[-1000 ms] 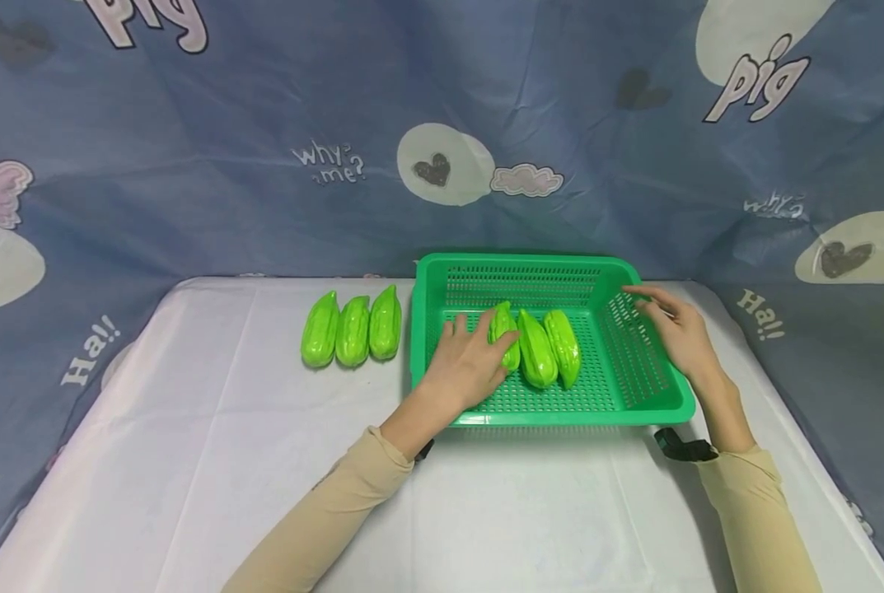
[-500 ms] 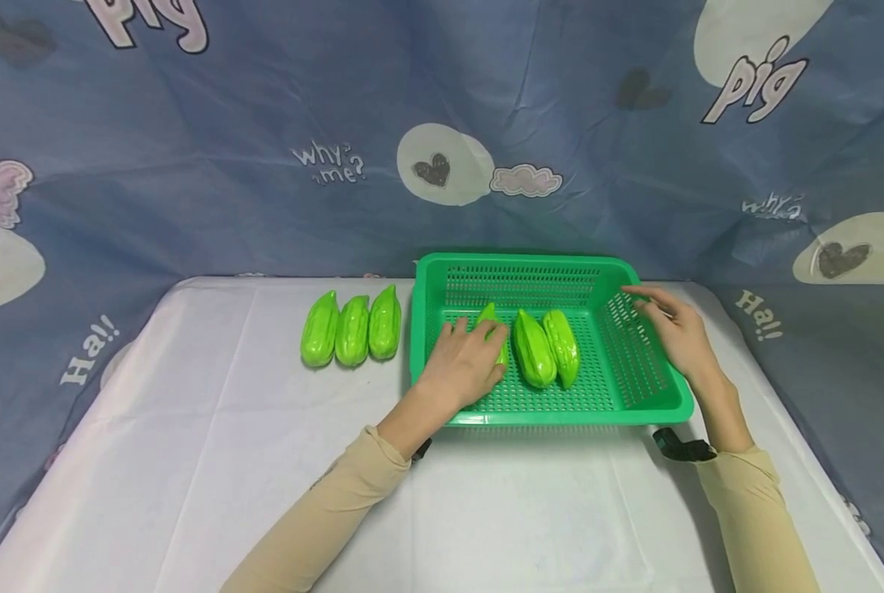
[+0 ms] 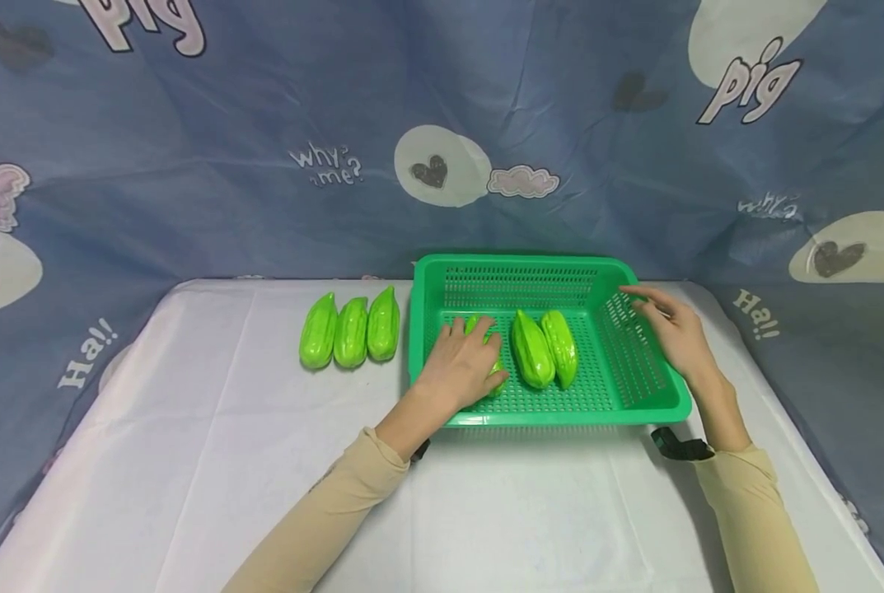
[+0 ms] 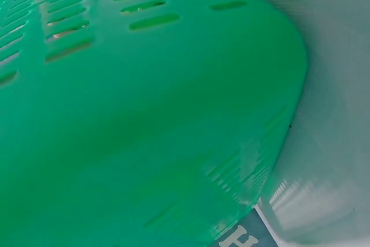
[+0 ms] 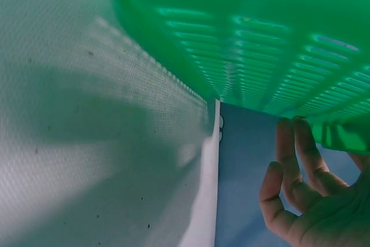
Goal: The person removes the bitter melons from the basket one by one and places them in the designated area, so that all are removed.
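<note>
Inside a green plastic basket [image 3: 553,417], my left hand [image 3: 460,362] lies over a light green bitter melon [image 3: 497,381], fingers curled about it. Most of that bitter melon is hidden under the hand. To its right in the basket, two more bitter melons [image 3: 532,350] rest side by side, narrow tips pointing away. My right hand [image 3: 675,333] holds the basket's right rim. In the right wrist view, the curled fingers [image 5: 306,160] meet the outside of the basket wall. The left wrist view shows only the basket's outer wall [image 4: 144,96], with the hand out of sight.
Left of the basket, three bitter melons [image 3: 350,332] lie in a row on the white tablecloth [image 3: 264,445]. A blue printed cloth [image 3: 264,107] hangs behind the table and along both sides.
My left hand has drawn its bitter melon leftward and slightly nearer, widening the gap to the two others. The right hand keeps its place at the rim.
</note>
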